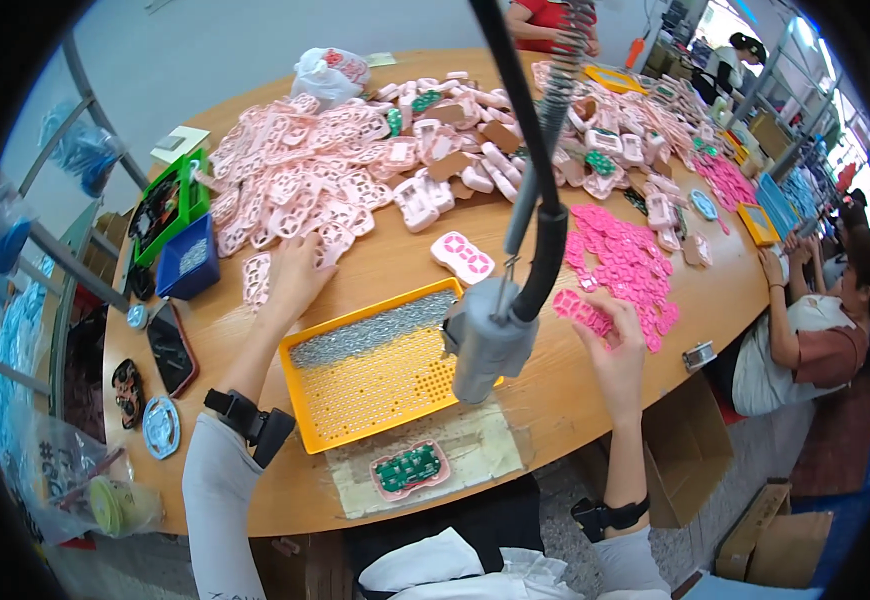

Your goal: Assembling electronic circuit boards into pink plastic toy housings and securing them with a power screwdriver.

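My left hand (298, 275) is at the near edge of a heap of pale pink plastic shells (285, 165), its thumb and fingers closing round one cut-out shell (334, 243). Pinched in my right hand (617, 345) is a bright pink button pad (577, 308), held beside a pile of similar pink pads (620, 255). In front of me, a pink shell with a green circuit board (410, 470) lies on a worn pale mat (485, 450). Farther back rests a white shell with pink buttons (462, 257).
A grey power screwdriver (490, 345) hangs over a yellow tray (325, 440) of small screws. At left are a blue bin (190, 285), a green bin (195, 200) and a phone (172, 350). Assembled pink housings (420, 200) crowd the back. A co-worker (805, 330) sits at right.
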Demonstrator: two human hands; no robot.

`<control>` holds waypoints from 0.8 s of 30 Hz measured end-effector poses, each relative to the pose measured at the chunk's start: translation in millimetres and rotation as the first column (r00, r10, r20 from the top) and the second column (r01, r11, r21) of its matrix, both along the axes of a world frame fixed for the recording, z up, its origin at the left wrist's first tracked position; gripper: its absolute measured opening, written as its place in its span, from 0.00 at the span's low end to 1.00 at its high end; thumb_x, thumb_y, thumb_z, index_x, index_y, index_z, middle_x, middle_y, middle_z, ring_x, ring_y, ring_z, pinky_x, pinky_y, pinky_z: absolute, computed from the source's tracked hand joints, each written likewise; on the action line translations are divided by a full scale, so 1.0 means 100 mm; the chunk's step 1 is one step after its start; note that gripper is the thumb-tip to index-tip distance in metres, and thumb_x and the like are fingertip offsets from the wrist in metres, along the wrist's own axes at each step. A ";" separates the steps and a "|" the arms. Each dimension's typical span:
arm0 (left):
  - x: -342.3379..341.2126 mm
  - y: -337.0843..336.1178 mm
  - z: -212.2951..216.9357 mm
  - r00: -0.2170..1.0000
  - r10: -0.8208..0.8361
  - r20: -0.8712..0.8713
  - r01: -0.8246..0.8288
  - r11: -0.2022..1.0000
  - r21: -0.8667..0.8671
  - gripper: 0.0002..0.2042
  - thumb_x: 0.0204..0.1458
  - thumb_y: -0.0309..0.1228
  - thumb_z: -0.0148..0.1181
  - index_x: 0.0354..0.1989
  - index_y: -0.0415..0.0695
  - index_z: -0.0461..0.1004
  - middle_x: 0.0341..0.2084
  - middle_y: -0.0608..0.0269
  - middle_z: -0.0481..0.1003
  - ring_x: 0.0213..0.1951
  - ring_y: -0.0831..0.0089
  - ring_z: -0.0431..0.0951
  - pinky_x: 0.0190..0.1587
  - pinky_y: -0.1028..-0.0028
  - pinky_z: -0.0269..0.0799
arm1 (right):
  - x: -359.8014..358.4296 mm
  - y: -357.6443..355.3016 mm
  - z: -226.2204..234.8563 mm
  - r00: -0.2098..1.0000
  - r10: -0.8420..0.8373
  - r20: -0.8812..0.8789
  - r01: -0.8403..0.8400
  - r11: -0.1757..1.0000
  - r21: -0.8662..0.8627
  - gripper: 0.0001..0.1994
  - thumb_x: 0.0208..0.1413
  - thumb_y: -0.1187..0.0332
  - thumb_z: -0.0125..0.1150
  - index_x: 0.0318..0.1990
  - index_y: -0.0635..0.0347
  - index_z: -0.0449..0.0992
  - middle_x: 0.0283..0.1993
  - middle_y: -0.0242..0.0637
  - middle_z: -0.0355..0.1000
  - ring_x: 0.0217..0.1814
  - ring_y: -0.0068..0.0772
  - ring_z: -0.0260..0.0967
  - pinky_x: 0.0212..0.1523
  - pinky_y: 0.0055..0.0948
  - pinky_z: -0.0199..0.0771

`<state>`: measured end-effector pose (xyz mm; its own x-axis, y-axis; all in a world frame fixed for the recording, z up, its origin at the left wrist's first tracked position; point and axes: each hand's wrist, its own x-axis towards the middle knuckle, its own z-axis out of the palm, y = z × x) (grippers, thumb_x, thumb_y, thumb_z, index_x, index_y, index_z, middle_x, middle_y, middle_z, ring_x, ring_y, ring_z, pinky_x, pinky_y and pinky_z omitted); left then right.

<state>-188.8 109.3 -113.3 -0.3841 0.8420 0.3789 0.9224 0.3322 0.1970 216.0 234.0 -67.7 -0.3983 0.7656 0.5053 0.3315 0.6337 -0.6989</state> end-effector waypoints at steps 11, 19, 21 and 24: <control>0.74 -0.70 0.68 0.500 -0.214 0.839 -0.278 0.878 0.389 0.16 0.48 0.22 0.60 0.46 0.40 0.67 0.38 0.61 0.71 0.38 0.72 0.76 0.35 0.80 0.72 | 0.24 -0.78 0.33 0.871 0.100 -0.482 -0.398 0.719 -0.569 0.14 0.50 0.84 0.56 0.46 0.69 0.67 0.33 0.40 0.71 0.31 0.24 0.70 0.33 0.19 0.73; 1.93 -1.54 0.43 0.304 -0.358 0.883 -0.308 0.840 0.447 0.23 0.46 0.15 0.58 0.52 0.38 0.63 0.44 0.60 0.67 0.48 0.73 0.71 0.42 0.77 0.74 | -0.62 -1.52 0.39 0.746 0.425 -0.512 -0.664 0.530 -0.528 0.15 0.47 0.82 0.63 0.44 0.66 0.71 0.40 0.37 0.71 0.39 0.24 0.72 0.39 0.21 0.75; 2.11 -1.60 0.39 0.282 -0.387 0.878 -0.276 0.844 0.460 0.24 0.47 0.14 0.57 0.54 0.37 0.61 0.46 0.59 0.66 0.48 0.72 0.71 0.45 0.76 0.74 | -0.81 -1.56 0.32 0.749 0.458 -0.478 -0.662 0.536 -0.523 0.15 0.47 0.81 0.63 0.44 0.65 0.72 0.39 0.37 0.72 0.39 0.24 0.72 0.38 0.21 0.74; 2.29 -1.55 0.54 0.154 -0.413 0.898 -0.335 0.833 0.440 0.25 0.49 0.14 0.56 0.57 0.37 0.59 0.49 0.57 0.65 0.49 0.71 0.70 0.49 0.75 0.73 | -0.97 -1.56 0.19 0.800 0.504 -0.325 -0.598 0.708 -0.376 0.15 0.46 0.79 0.64 0.43 0.64 0.73 0.38 0.38 0.72 0.38 0.25 0.73 0.35 0.22 0.73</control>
